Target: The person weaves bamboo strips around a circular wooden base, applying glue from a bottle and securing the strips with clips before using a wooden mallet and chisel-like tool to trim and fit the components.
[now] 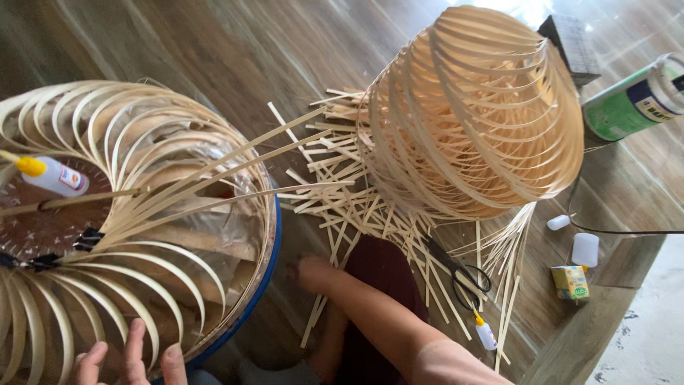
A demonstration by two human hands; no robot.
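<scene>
The left hand (132, 360) rests with fingers spread on the curved bamboo-strip frame (135, 235). The right hand (308, 273), forearm stretched forward, reaches loose bamboo strips (342, 192) on the wooden floor (214, 50); its fingers are hidden, so I cannot tell.

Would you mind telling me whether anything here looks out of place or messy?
Yes: cut bamboo strips lie scattered in a loose heap on the wooden floor, some crossing under the finished bamboo shade. Black scissors and a small glue bottle lie among them. Nothing looks broken or spilled.
</scene>
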